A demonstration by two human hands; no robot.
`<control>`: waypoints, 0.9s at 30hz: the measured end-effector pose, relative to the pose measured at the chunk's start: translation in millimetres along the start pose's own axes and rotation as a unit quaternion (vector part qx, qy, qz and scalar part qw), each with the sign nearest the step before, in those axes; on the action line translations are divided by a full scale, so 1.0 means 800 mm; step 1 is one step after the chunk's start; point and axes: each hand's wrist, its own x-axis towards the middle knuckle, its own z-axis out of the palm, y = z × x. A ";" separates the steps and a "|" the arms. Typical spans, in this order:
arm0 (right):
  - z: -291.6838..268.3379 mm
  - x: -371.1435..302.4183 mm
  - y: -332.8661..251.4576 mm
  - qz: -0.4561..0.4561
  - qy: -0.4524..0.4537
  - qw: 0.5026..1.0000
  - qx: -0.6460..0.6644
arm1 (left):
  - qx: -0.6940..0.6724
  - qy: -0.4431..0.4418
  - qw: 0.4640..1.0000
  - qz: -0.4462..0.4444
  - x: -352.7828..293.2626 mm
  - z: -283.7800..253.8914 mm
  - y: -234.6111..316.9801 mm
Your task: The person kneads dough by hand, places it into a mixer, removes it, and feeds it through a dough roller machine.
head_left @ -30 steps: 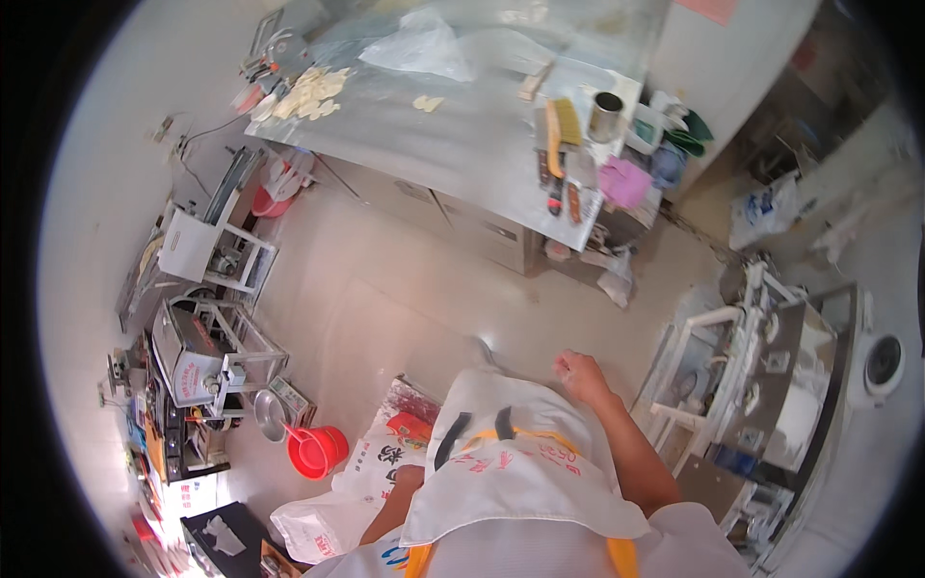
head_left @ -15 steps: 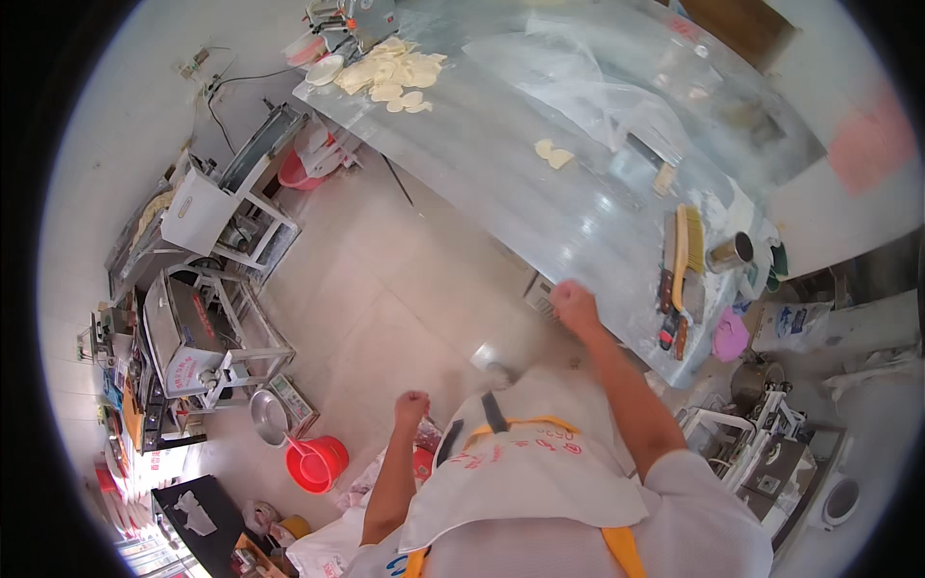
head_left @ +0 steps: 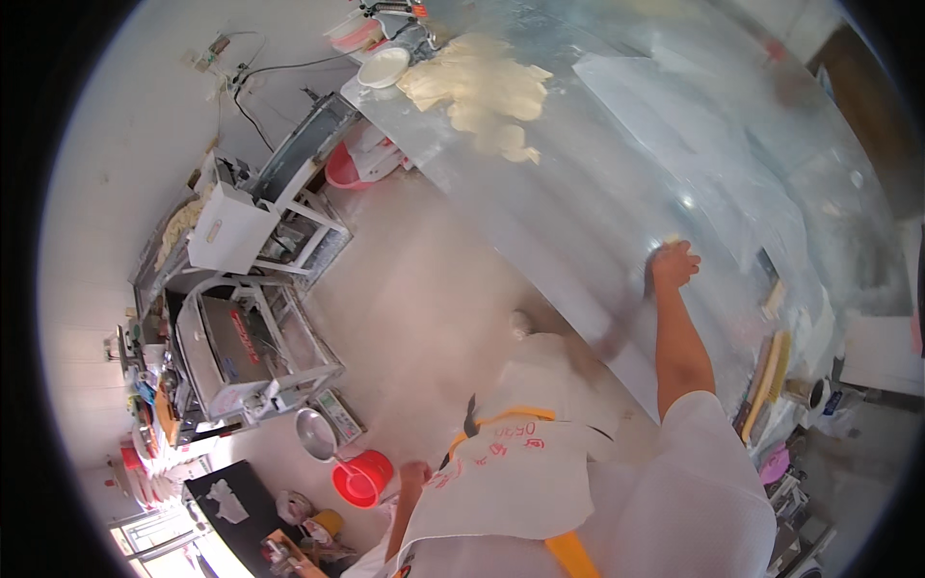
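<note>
My right hand (head_left: 676,264) reaches over the metal table (head_left: 568,202), its fingers curled down on a small pale dough piece (head_left: 672,240). Only a bit of that dough shows beyond the fingers. Close by my apron's left side hangs my left hand (head_left: 414,472), low and away from the table; its fingers are too small and partly hidden to read. Toward the table's far left lies a spread heap of flat, overlapping dough pieces (head_left: 482,82), with a white round dish (head_left: 384,67) beside it.
Clear plastic sheeting (head_left: 674,144) covers the table's far side. A brush (head_left: 768,380) and a metal cup (head_left: 807,392) sit at its right end. Left of me on the floor are a red bucket (head_left: 362,479), a metal bowl (head_left: 316,433) and white-framed machines (head_left: 231,337).
I have turned and moved closer to the table. My right hand has gone from the table's near edge out onto the dough piece. The left hand has dropped beside the apron.
</note>
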 end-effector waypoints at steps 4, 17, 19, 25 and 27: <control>0.062 0.014 -0.031 -0.088 0.011 0.994 0.061 | -0.100 0.004 0.989 -0.113 0.012 -0.047 -0.006; 0.140 -0.145 -0.502 -0.230 0.027 0.945 0.230 | -0.270 0.226 0.933 -0.068 0.373 -0.508 -0.035; 0.118 -0.168 -0.550 -0.206 0.056 0.969 0.123 | -0.131 0.276 0.952 0.006 0.467 -0.632 0.089; 0.155 -0.165 -0.611 -0.247 -0.100 0.931 0.248 | 0.090 0.289 0.873 0.383 0.669 -0.841 0.383; 0.157 -0.154 -0.629 -0.221 -0.123 0.927 0.276 | 0.015 0.248 0.889 0.385 0.687 -0.874 0.503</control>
